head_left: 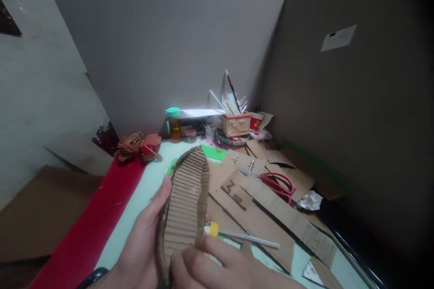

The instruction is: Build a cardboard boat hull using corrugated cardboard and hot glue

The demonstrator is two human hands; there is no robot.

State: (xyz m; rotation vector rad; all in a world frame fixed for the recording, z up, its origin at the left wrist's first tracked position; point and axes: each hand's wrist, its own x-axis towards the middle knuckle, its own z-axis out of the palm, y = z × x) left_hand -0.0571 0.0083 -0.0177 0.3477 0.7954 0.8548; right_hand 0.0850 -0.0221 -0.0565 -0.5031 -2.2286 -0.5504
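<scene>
A long corrugated cardboard piece (185, 198) with a raised rim and a rounded top end stands upright in front of me. My left hand (144, 230) is closed around its left side, thumb along the rim. At its lower right edge my right hand (210, 262) has curled fingers pressed to the cardboard; some fingertips are hidden. Just behind that hand lies a yellow-ended object (212, 229), mostly hidden, with a translucent stick (249, 238) reaching right from it.
Red-handled scissors (278, 185) lie on flat cardboard sheets (261, 216) at the right, beside a long cardboard strip (291, 219). Farther back are a teal-lidded bottle (174, 126), a basket of pens and sticks (236, 125) and a brown-red bundle (139, 146). Grey panels (169, 45) stand behind.
</scene>
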